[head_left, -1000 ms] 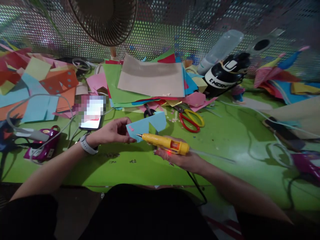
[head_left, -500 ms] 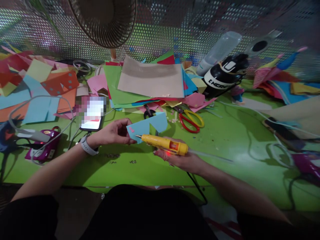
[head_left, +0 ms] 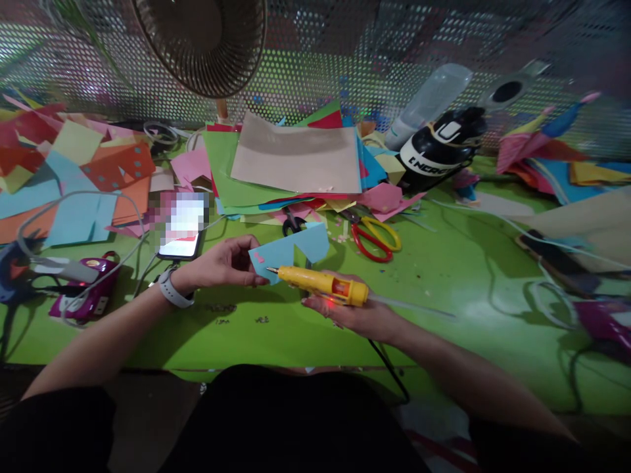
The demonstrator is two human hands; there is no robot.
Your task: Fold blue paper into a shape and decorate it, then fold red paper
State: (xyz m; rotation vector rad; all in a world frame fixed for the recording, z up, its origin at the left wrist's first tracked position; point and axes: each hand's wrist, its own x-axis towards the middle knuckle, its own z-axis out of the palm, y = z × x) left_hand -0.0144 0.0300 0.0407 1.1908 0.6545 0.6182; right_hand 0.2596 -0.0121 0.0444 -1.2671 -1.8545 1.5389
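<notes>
My left hand [head_left: 229, 263] pinches the left end of a light blue piece of paper [head_left: 314, 242] that carries small pink shapes near that end. In my right hand [head_left: 340, 312] is a yellow glue gun [head_left: 320, 284], its metal tip pointing left, over the lower left part of the paper. A clear glue stick [head_left: 419, 309] sticks out of the back of the gun. A red light shows under its body. Whether the tip touches the paper I cannot tell.
Behind the paper lie red-and-yellow-handled scissors [head_left: 372, 242] and black-handled scissors [head_left: 294, 223]. A lit phone [head_left: 182, 230], a purple power strip [head_left: 86, 289] and cables are at left. Stacked coloured sheets [head_left: 296, 157], a black bottle [head_left: 438, 148] and a fan [head_left: 207, 39] stand at the back.
Both hands, the blue paper and the glue gun hold almost the same place. The whole view has shifted very slightly.
</notes>
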